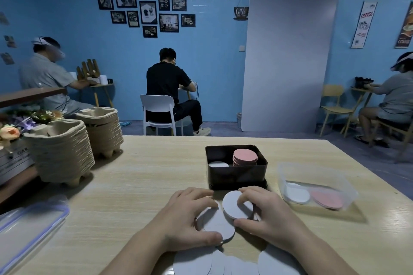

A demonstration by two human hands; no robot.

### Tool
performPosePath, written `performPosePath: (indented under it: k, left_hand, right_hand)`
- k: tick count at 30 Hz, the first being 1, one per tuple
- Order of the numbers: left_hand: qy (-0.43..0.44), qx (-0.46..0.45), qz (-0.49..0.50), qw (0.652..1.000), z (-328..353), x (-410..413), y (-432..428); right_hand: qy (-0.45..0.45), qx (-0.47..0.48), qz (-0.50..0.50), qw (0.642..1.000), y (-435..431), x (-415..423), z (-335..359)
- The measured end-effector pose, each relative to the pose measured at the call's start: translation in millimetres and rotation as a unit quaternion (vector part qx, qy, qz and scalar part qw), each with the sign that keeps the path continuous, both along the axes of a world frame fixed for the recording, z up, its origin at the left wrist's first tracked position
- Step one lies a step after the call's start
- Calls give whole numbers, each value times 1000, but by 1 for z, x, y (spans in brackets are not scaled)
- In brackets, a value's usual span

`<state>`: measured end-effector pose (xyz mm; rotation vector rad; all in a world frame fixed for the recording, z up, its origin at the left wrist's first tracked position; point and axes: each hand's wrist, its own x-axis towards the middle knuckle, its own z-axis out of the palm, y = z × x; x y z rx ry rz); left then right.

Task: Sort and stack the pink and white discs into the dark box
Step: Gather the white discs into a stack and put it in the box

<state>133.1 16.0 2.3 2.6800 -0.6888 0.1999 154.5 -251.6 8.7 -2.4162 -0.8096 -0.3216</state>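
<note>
The dark box (237,175) stands on the wooden table just beyond my hands. Inside it a stack of pink discs (245,156) rises at the right and a lower stack of white discs (218,164) lies at the left. My left hand (190,219) grips a small stack of white discs (218,224) between thumb and fingers. My right hand (266,212) pinches a white disc (234,205), tilted, that overlaps the left hand's stack. Several loose white discs (201,262) lie at the table's near edge under my forearms.
A clear plastic tub (317,176) at the right holds a white disc and pink discs. Its blue-rimmed lid (29,227) lies at the near left. Two stacks of pulp cup carriers (62,152) stand at the far left. People sit at small tables beyond.
</note>
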Motion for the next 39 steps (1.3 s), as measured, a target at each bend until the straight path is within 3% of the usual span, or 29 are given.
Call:
performPosePath:
  k: [6,13,27,34,39]
  left_hand:
    - [-1,-23,-21,1000,7,-2,-12]
    - [-38,-79,27,996,6,-7,2]
    - [-123,-6,-15,992,24,5,-31]
    - [-81,-83,-12,993,10,5,-20]
    - [-115,-94,13,989,2,0,-9]
  right_hand:
    - [10,14,-5,1000,-5,0,-2]
    - [5,20,-13,1000,-6,3,-4]
    - [-29,48,73,996,5,2,-5]
    - [-26,56,67,996,5,1,-4]
    - [-17,101,62,993,4,-1,-2]
